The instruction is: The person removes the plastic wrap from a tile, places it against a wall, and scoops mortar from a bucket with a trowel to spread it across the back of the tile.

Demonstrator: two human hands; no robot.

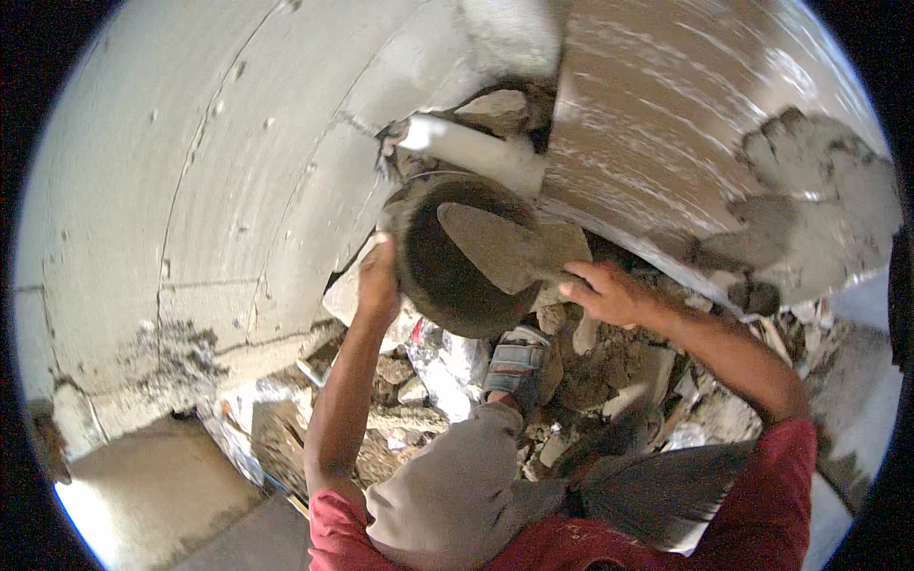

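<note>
Only had the head view here. The left hand had hold of the dark bucket by its left side, though its fingers were mostly hidden. The right hand was closed around the handle of a trowel, with the blade over the bucket's mouth. The bucket sat between both hands, just above a sandaled foot and the rubble, below a white pipe. Couldn't tell what was inside; too dark. My guess: the step was working the trowel at the bucket, and the next move called for a steady bucket and a controlled wrist. As for brands, labels or writing, nothing I could read.
</note>
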